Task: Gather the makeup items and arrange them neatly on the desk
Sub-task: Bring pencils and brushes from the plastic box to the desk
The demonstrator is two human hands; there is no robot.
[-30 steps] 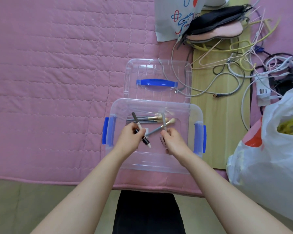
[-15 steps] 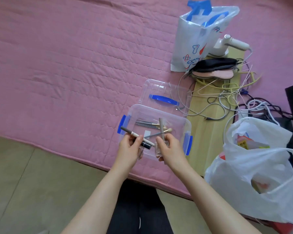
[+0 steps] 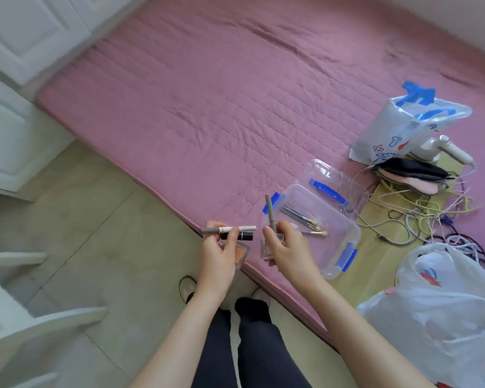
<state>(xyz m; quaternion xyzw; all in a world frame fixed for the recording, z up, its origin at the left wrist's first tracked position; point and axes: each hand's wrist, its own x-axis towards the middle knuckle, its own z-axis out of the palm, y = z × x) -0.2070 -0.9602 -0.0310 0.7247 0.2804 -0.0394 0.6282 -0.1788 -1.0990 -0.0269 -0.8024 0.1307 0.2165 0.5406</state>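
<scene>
A slim grey-and-white makeup pencil (image 3: 228, 229) is pinched level, pointing left-right, in the curled left hand (image 3: 217, 263); a thin brown pencil (image 3: 270, 212) is held upright by the closed right hand (image 3: 289, 252), beside the clear plastic box (image 3: 340, 242).

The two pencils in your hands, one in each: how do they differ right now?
The pencil in the left hand lies roughly level; the pencil in the right hand stands nearly upright. The left hand's pencil is grey at one end and whitish at the other, while the right hand's looks grey-brown all along. The left hand also holds a dark tube and a compact; the right hand holds a clear square case. Both pencils are slim sticks, lifted clear of the clear box.
</scene>
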